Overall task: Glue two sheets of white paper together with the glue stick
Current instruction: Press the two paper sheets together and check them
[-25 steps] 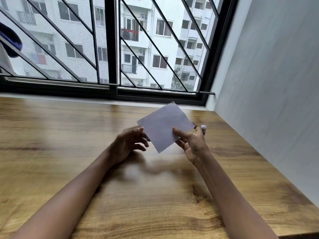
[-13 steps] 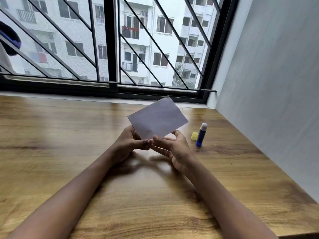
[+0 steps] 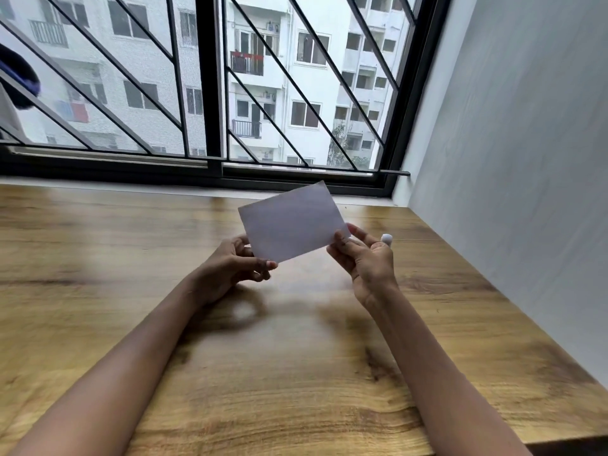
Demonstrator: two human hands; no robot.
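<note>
Big barred window point(image 3: 210, 93) up top, the pale wall point(image 3: 510, 159) on the right, and the wooden tabletop point(image 3: 98, 258) spread below. Over the tabletop, the white paper point(image 3: 292, 222) is up in the air, tilted, held between both hands. The left hand point(image 3: 230, 268) pinches its lower left corner; the right hand point(image 3: 365, 258) pinches the right corner with thumb and fingertips. Just behind the right hand, the glue stick point(image 3: 386, 238) peeks out, only its white tip showing.
</note>
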